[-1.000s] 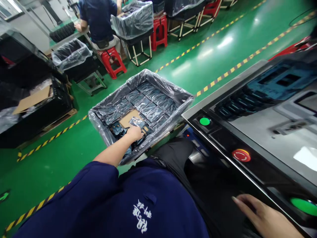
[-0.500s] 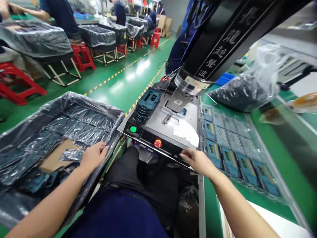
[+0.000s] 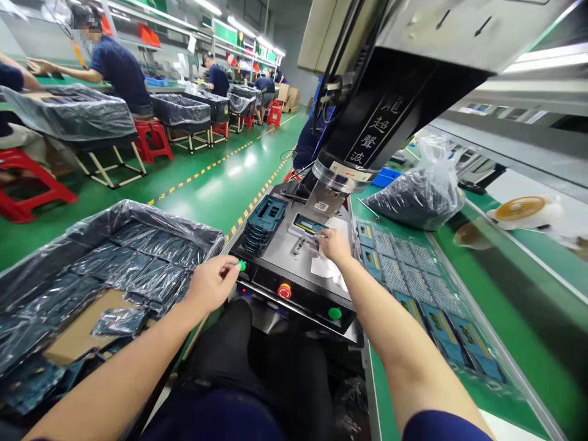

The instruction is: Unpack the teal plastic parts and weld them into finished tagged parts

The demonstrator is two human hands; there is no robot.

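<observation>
My left hand (image 3: 212, 284) has its fingers curled in, thumb and fingertips against the left green button (image 3: 241, 266) on the machine's front panel. My right hand (image 3: 334, 246) reaches under the ultrasonic press head (image 3: 321, 201), fingers closed at the near right edge of a teal plastic panel (image 3: 309, 224) with a yellow strip. That panel lies in the fixture below the head. Left of the fixture stands a stack of teal frames (image 3: 265, 222). A small metal piece (image 3: 299, 246) and white paper (image 3: 327, 269) lie on the machine table nearby.
A red stop button (image 3: 284, 291) and a right green button (image 3: 335, 313) sit on the front panel. At left is a plastic-lined bin (image 3: 184, 229) of teal parts. Teal panels (image 3: 438, 327) lie in a clear tray on the right bench, near a filled plastic bag (image 3: 420, 196).
My left hand has moved from above the bin to the left green button. My right hand has left the front panel's right end and reached to the fixture. The view has tilted up.
</observation>
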